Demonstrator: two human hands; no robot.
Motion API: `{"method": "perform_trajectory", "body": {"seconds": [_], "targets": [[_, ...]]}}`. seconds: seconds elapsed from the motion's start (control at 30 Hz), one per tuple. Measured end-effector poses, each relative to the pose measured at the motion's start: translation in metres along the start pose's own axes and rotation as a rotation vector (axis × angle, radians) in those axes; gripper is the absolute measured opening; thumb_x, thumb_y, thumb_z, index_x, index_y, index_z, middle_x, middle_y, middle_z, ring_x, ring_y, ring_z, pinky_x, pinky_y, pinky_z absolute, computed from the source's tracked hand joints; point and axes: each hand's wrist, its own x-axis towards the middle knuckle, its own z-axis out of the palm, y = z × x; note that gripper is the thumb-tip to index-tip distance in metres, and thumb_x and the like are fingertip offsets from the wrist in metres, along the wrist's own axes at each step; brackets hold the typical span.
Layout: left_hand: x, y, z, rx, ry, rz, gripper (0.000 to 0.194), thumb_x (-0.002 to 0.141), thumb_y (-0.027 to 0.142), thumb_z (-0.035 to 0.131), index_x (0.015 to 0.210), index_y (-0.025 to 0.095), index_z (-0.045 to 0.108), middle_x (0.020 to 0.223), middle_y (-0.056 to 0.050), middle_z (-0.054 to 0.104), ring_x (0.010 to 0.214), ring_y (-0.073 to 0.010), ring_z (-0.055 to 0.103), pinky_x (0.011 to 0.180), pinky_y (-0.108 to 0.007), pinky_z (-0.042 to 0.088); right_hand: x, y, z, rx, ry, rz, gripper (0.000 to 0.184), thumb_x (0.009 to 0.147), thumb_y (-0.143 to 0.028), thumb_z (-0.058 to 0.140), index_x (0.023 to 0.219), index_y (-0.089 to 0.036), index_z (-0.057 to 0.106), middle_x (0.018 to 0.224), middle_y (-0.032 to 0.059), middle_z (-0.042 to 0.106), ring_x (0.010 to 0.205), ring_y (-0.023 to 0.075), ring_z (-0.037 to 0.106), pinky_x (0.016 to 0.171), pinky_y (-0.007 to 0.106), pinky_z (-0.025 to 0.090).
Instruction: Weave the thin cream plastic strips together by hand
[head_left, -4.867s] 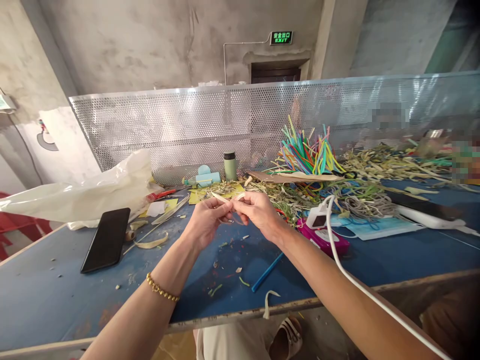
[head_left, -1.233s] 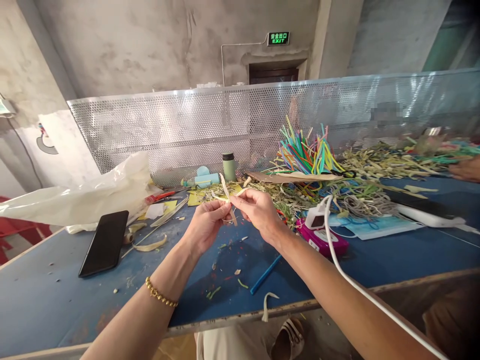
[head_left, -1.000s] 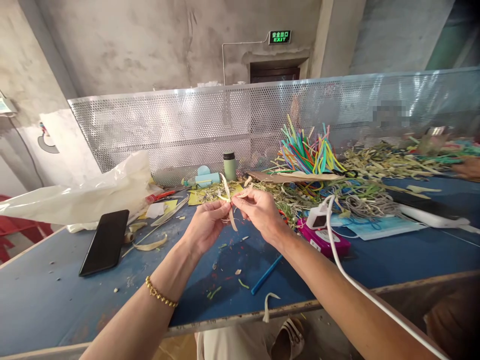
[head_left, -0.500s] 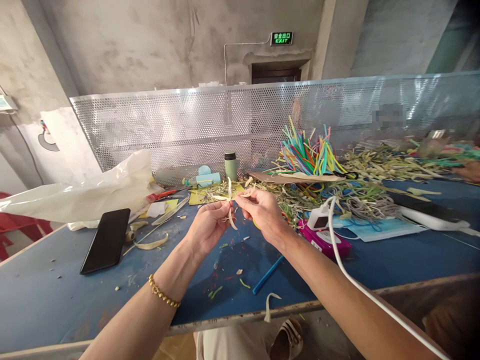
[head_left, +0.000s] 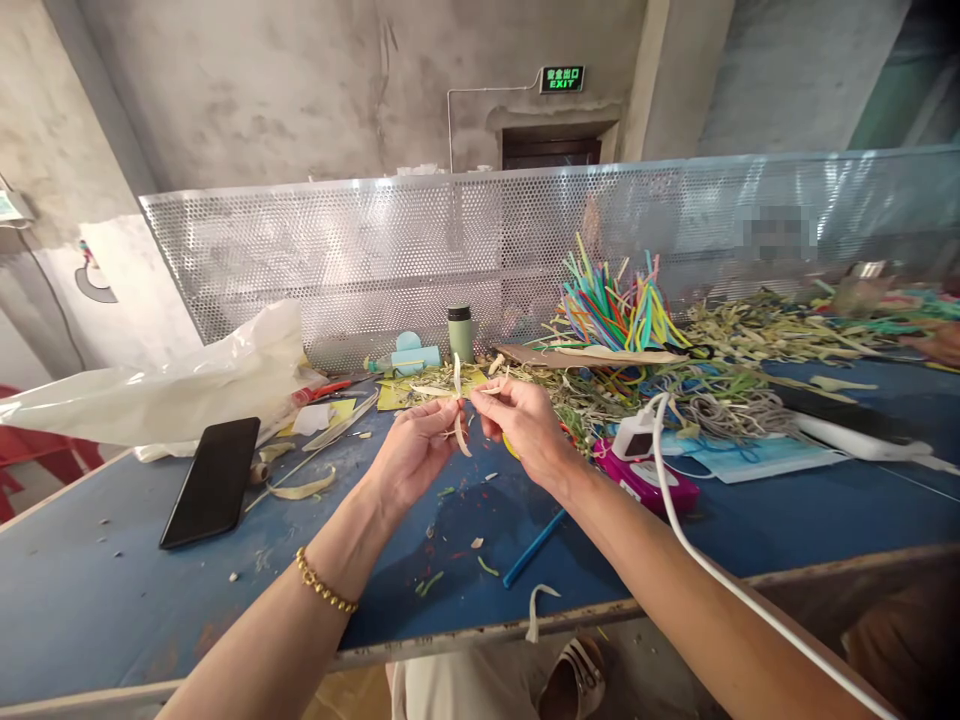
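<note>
Over the blue table, both hands meet at a small piece of crossed pale dried leaf strips point(head_left: 457, 375). My left hand point(head_left: 421, 445) is closed, pinching the strips near their crossing; one end stands up and another curls down below the fingers. My right hand point(head_left: 521, 415) is also closed, its thumb and forefinger on a strip end that points right. The fingertips hide the exact join. Beneath the hands lie a blue stick point(head_left: 534, 548), a loose pale leaf strip point(head_left: 538, 608) and small green scraps.
Left on the table point(head_left: 67, 590) are a black phone point(head_left: 211, 482) and a plastic bag point(head_left: 165, 375). Behind the hands stands a green bottle point(head_left: 460, 335). Colourful stems point(head_left: 619, 305), dried leaves point(head_left: 780, 325), a purple box point(head_left: 652, 485) and a white cable point(head_left: 679, 530) lie right. Another person's hand point(head_left: 941, 345) shows far right.
Both hands hold nearly the same pose on the leaf strips. The strips have shifted very slightly; nothing has been let go or picked up.
</note>
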Motion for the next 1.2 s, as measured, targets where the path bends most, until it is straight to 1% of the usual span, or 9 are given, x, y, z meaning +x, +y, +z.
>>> {"method": "perform_trajectory", "body": {"seconds": [0.1,0.17,0.4,0.53,0.63,0.73,0.9,1.03,1.2], "targets": [[0.001,0.004,-0.004,0.05,-0.119,0.005,0.01,0.079,0.018,0.071,0.079,0.008,0.073,0.072,-0.007,0.064,0.066,-0.0137,0.058,0.065,-0.026,0.048,0.0,-0.001,-0.001,-0.058,0.007,-0.029,0.024,0.077,-0.039,0.067,0.078,-0.015,0.063,0.051,-0.0025,0.055,0.044,0.0096,0.046,0.045,0.024,0.036],[0.001,0.006,-0.005,0.092,-0.173,0.015,0.013,0.079,0.022,0.072,0.078,0.009,0.073,0.071,-0.006,0.063,0.065,-0.013,0.056,0.066,-0.026,0.047,0.0,-0.003,-0.001,-0.057,0.016,-0.045,0.023,0.077,-0.039,0.067,0.077,-0.016,0.062,0.052,-0.0022,0.055,0.044,0.01,0.048,0.044,0.024,0.036],[-0.002,0.009,0.0,0.231,-0.061,0.047,0.019,0.068,0.024,0.08,0.073,0.007,0.072,0.067,-0.005,0.06,0.061,-0.0102,0.051,0.059,-0.024,0.04,0.0,-0.001,0.001,-0.095,0.032,-0.096,0.018,0.076,-0.034,0.066,0.074,-0.017,0.06,0.064,0.002,0.062,0.053,0.0127,0.056,0.05,0.026,0.044],[0.0,0.006,-0.001,0.36,-0.038,0.16,0.017,0.07,0.026,0.076,0.074,0.01,0.07,0.069,-0.003,0.061,0.061,-0.0107,0.05,0.06,-0.025,0.039,-0.001,0.004,0.003,-0.14,0.067,-0.114,0.018,0.077,-0.035,0.066,0.077,-0.018,0.058,0.066,0.0025,0.064,0.057,0.0149,0.059,0.053,0.027,0.046],[0.001,0.004,-0.002,0.47,-0.016,0.255,0.015,0.072,0.026,0.074,0.076,0.013,0.068,0.069,-0.001,0.061,0.062,-0.0109,0.05,0.061,-0.025,0.039,-0.003,0.001,0.006,-0.07,0.026,-0.099,0.021,0.08,-0.037,0.065,0.081,-0.018,0.057,0.066,0.0023,0.064,0.056,0.0143,0.058,0.053,0.028,0.047],[0.001,0.004,-0.002,0.537,-0.003,0.294,0.016,0.074,0.027,0.074,0.074,0.014,0.065,0.067,0.0,0.059,0.063,-0.0109,0.051,0.061,-0.025,0.039,-0.006,-0.005,0.007,0.013,-0.041,-0.07,0.023,0.081,-0.037,0.066,0.085,-0.018,0.055,0.06,-0.0008,0.061,0.05,0.0117,0.053,0.049,0.026,0.044],[0.001,0.004,-0.002,0.542,-0.073,0.325,0.02,0.078,0.033,0.073,0.078,0.014,0.066,0.068,0.0,0.059,0.065,-0.0114,0.051,0.062,-0.025,0.039,-0.008,-0.01,0.006,0.061,-0.058,-0.023,0.023,0.079,-0.033,0.069,0.088,-0.018,0.055,0.061,-0.0021,0.06,0.048,0.0094,0.05,0.046,0.024,0.04],[0.0,0.003,-0.005,0.557,-0.078,0.351,0.019,0.081,0.032,0.071,0.078,0.015,0.067,0.071,-0.001,0.06,0.068,-0.0126,0.052,0.066,-0.026,0.04,-0.009,-0.014,0.003,0.117,-0.083,-0.004,0.026,0.078,-0.033,0.071,0.092,-0.017,0.055,0.062,-0.0025,0.06,0.05,0.0097,0.05,0.047,0.024,0.04],[-0.001,0.003,-0.003,0.411,-0.108,0.292,0.016,0.077,0.029,0.074,0.076,0.014,0.069,0.07,-0.001,0.059,0.067,-0.0134,0.051,0.067,-0.028,0.038,-0.008,-0.012,0.001,0.134,-0.076,-0.013,0.027,0.078,-0.032,0.071,0.092,-0.018,0.054,0.061,-0.0042,0.057,0.051,0.0091,0.049,0.049,0.024,0.038]]}}
